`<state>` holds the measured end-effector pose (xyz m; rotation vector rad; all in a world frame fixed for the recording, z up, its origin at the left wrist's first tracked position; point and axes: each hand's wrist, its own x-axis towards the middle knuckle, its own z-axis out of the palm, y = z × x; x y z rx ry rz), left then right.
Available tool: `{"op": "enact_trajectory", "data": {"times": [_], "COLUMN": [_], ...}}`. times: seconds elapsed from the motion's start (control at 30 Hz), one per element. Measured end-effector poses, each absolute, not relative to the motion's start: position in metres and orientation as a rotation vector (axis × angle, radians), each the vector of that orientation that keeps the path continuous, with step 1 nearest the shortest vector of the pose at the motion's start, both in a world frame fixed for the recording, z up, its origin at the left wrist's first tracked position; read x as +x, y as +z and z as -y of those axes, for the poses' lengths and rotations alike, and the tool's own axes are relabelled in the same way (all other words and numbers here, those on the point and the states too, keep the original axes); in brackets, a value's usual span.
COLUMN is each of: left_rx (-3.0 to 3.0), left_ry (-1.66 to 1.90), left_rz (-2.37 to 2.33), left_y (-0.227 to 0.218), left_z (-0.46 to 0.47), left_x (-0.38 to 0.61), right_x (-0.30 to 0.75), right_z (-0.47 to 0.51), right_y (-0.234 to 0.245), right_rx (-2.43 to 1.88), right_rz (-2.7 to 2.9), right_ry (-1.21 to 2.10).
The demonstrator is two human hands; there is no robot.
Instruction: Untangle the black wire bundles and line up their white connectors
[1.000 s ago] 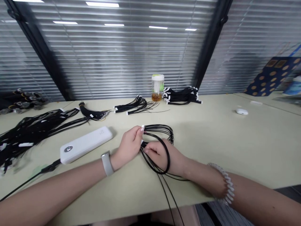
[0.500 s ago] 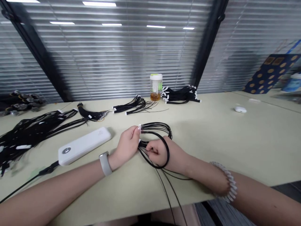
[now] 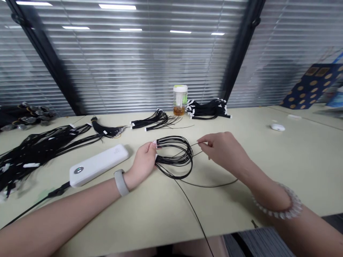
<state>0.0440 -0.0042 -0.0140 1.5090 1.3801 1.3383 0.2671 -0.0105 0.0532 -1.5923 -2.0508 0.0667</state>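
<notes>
1. Our left hand (image 3: 142, 159) pinches the black wire bundle (image 3: 174, 162) by its ends, over the surface (image 3: 128, 221).
2. Our right fingers, narrowed, hold a thin strand (image 3: 195, 144).
3. We judge most wires looped; one trailing strand (image 3: 198, 220) remains loose.

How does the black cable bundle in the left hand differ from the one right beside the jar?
The held bundle curves round into loops; the bundle beside the jar lies stretched out sideways.
The held bundle is gripped by the left hand; the bundle beside the jar rests untouched.
The held bundle shows few white ends; the bundle beside the jar shows many.
Both are black with white ends.
</notes>
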Motion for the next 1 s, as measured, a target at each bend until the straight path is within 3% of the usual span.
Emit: {"op": "enact_trajectory", "data": {"times": [0.27, 0.53, 0.63, 0.83, 1.0], "left_rx": [1.379, 1.298, 1.297, 1.279, 1.299], "left_ry": [1.321, 1.399, 1.399, 1.402, 1.401], "left_rz": [-1.388, -1.336, -1.332, -1.340, -1.367], "left_y": [-0.010, -0.015, -0.014, -0.013, -0.010], "left_z": [0.007, 0.003, 0.003, 0.004, 0.005], "left_x": [0.047, 0.044, 0.045, 0.045, 0.046], "right_x": [0.254, 0.265, 0.266, 0.264, 0.268], "right_z": [0.021, 0.016, 0.016, 0.024, 0.025], "right_y": [0.048, 0.052, 0.051, 0.062, 0.064], "right_rx": [-0.984, -1.337, -1.413, -1.378, -1.395], "right_rz": [1.748, 2.083, 2.097, 1.757, 1.719], "right_ry": [0.172, -0.185, -0.092, 0.454, 0.293]}}
